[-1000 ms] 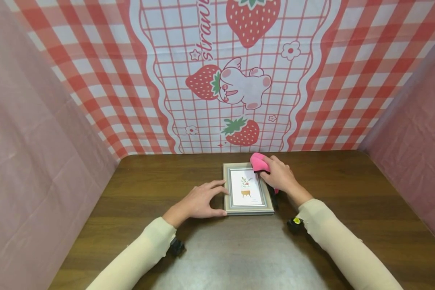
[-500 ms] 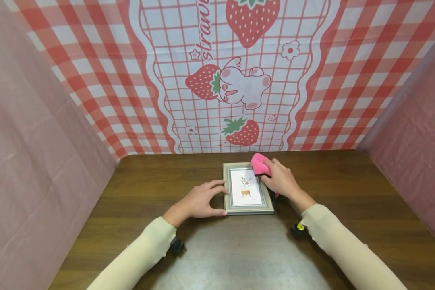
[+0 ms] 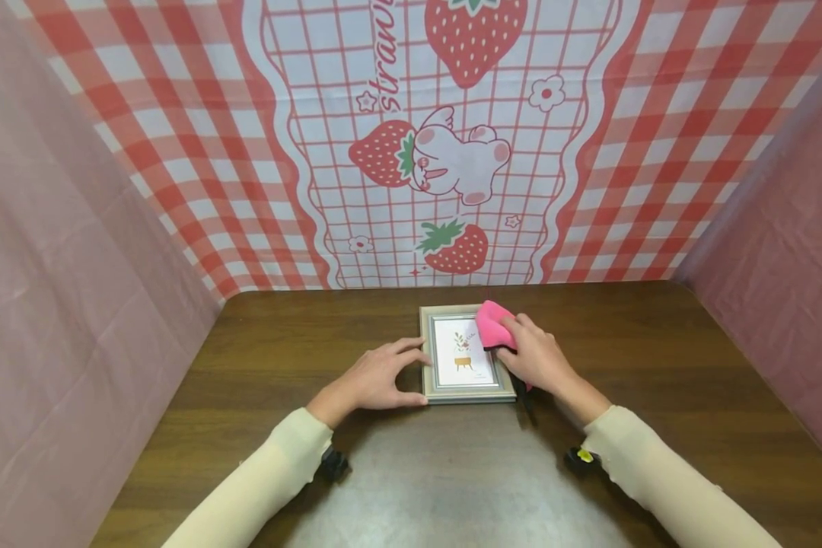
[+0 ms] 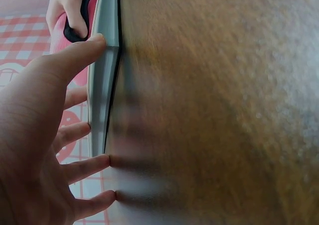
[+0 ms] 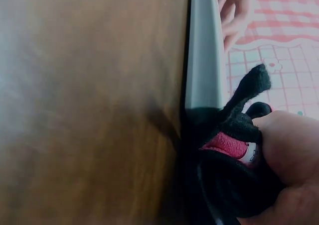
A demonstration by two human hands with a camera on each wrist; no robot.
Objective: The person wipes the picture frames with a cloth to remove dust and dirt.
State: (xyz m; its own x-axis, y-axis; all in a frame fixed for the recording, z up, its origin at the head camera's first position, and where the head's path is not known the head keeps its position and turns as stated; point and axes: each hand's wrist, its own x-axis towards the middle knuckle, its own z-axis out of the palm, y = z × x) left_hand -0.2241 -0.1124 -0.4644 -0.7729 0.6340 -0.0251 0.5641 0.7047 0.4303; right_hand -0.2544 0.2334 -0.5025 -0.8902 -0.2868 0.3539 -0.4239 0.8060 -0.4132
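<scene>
A picture frame [image 3: 469, 396] with a pale border and a potted-plant print lies flat on the table. My right hand [image 3: 537, 356] grips a pink cloth [image 3: 495, 327] with black edging, which lies over the frame's upper right side and part of the glass. In the right wrist view, the cloth's black edging [image 5: 251, 85] and a white tag [image 5: 250, 153] bunch beside the frame's side. My left hand [image 3: 380, 377] steadies the frame's left side with spread fingers; in the left wrist view, the thumb [image 4: 92, 47] touches the near corner and two fingertips reach past the far end to the tabletop.
The brown wooden table [image 3: 411, 472] ends at a red-and-white strawberry-print cloth backdrop [image 3: 452, 152]. Plain pink curtains [image 3: 62, 266] hang on both sides. A dark device sits under each sleeve cuff, the right one [image 3: 581, 458] with a yellow flower on it.
My right hand has drawn the pink cloth down along the frame's right side, toward me. The left hand stays where it was on the frame.
</scene>
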